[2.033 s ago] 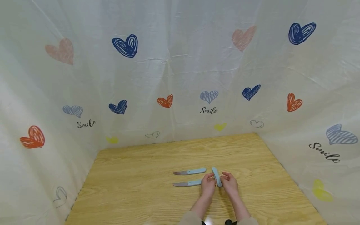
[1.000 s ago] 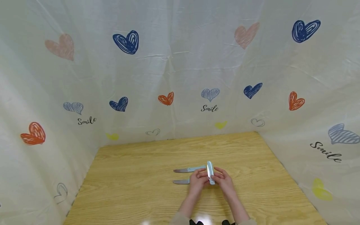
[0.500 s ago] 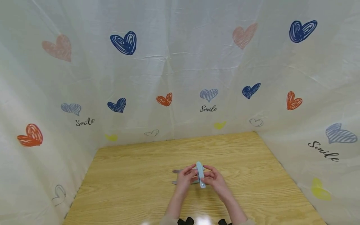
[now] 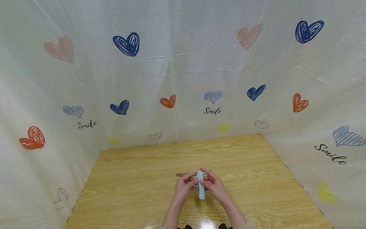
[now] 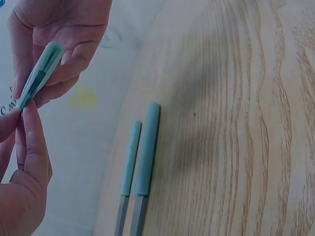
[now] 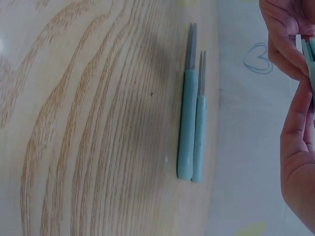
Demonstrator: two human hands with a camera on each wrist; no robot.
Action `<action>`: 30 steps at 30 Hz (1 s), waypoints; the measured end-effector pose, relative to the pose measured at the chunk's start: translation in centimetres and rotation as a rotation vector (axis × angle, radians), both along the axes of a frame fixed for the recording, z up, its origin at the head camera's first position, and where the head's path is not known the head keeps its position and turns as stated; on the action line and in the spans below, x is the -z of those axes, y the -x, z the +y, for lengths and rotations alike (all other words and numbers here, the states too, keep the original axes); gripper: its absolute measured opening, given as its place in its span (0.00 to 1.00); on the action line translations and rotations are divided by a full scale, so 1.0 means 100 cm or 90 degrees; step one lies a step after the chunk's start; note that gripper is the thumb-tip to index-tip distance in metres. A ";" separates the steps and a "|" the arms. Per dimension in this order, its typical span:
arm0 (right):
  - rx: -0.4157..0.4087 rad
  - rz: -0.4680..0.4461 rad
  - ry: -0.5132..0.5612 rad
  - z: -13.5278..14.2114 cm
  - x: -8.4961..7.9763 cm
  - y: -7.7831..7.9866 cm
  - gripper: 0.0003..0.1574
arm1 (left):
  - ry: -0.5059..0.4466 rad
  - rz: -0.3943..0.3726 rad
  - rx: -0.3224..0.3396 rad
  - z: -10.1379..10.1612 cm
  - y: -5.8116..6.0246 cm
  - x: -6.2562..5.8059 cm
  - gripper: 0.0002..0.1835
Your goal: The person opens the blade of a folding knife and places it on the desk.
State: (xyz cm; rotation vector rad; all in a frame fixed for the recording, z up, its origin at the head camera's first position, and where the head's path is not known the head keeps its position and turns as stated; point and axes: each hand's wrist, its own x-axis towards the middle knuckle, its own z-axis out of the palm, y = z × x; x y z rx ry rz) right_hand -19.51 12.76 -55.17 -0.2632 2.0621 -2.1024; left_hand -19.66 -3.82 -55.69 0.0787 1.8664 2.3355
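Observation:
Above the table, my left hand (image 4: 182,187) and right hand (image 4: 216,187) together hold a folding knife (image 4: 201,188) with a light blue handle. Its length runs away from me, the riveted end nearer, and the blade lies in against the handle. Thumb and fingertips of the left hand (image 5: 27,196) pinch one edge of the folding knife (image 5: 42,73) in the left wrist view. From the other side, the right hand (image 5: 66,44) grips it. Behind the hands, one unfolded knife (image 4: 181,174) shows only its blade end in the head view; the second is hidden there.
Both unfolded knives, the nearer knife (image 6: 186,123) and farther knife (image 6: 199,137), lie side by side on the wood-grain table (image 4: 128,187). A white curtain (image 4: 188,73) printed with hearts closes off the back and both sides.
Both hands have carried the folding knife left, then slightly toward me, turning it on the way. They now cover much of the two knives lying on the table, which stay put.

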 end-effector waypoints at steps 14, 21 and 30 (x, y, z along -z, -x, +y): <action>0.008 -0.005 -0.003 -0.004 0.002 0.001 0.32 | 0.007 0.040 0.038 -0.002 -0.001 0.005 0.20; 0.037 -0.021 -0.004 -0.007 0.001 0.001 0.30 | 0.008 0.051 0.040 0.000 -0.001 0.009 0.20; 0.038 -0.013 -0.020 -0.008 0.000 0.000 0.29 | 0.001 0.018 -0.011 0.005 -0.002 0.011 0.20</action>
